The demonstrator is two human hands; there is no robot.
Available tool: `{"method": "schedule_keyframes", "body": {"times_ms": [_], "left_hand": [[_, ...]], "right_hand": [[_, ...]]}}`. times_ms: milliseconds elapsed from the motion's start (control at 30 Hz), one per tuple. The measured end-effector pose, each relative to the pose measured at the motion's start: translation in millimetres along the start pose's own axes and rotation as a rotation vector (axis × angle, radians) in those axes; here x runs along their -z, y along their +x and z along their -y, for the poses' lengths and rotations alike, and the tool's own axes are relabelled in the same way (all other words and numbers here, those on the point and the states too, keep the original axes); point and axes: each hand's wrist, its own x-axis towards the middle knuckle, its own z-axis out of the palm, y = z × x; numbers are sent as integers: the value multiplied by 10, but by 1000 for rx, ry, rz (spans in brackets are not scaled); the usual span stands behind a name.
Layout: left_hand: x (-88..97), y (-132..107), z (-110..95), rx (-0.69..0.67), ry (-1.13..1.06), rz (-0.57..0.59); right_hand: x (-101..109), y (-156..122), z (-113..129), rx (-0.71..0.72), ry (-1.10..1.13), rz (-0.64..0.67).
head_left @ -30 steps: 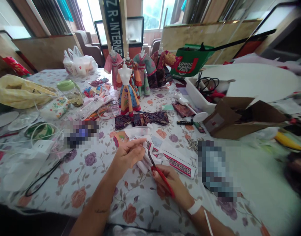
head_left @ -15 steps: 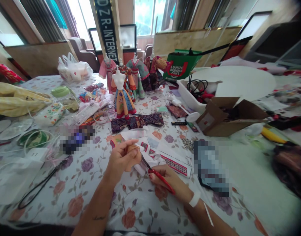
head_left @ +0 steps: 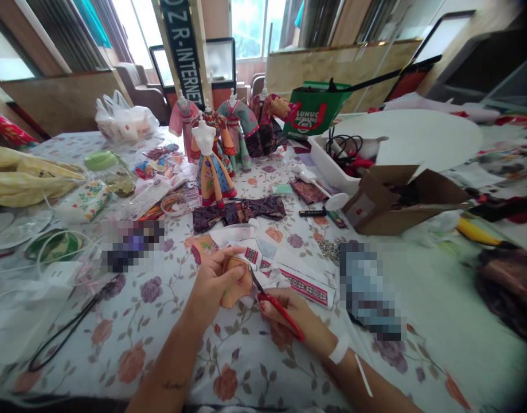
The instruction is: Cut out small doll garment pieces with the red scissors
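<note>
My left hand (head_left: 212,282) pinches a small orange-tan fabric piece (head_left: 236,284), with white cloth or paper bunched behind it. My right hand (head_left: 284,314) is closed on red-handled scissors (head_left: 279,310), and their dark blades (head_left: 255,281) point up to the edge of that piece. Under both hands lie white sheets and a strip of woven pink-and-black patterned trim (head_left: 298,285). The blades' tips are partly hidden against the white material, so I cannot tell whether they are cutting it.
Dressed doll mannequins (head_left: 213,172) stand beyond a dark paisley cloth (head_left: 238,213). A floral tablecloth (head_left: 229,367) covers the table, with a jar, a white tray of cables, a cardboard box and a green bag around. Two pixelated patches cover objects.
The orange piece has turned to show more of its surface in my left hand. The scissors' blades sit closer to it. The whole view has drifted slightly left.
</note>
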Motion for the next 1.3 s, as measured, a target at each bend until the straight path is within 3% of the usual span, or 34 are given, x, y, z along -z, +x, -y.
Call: {"method": "schedule_keyframes", "body": {"times_ms": [367,700,1300], "left_hand": [[-44,-4,65,-12,-31,-80],[-69,-35,68,21,-22,-35],[-17,-23,53,-16,142,-28]], "right_hand": [[25,64,176,44,-67,18],[-40,3,11,10,-42,-61],[-13,16,-25,30,-19,-39]]}}
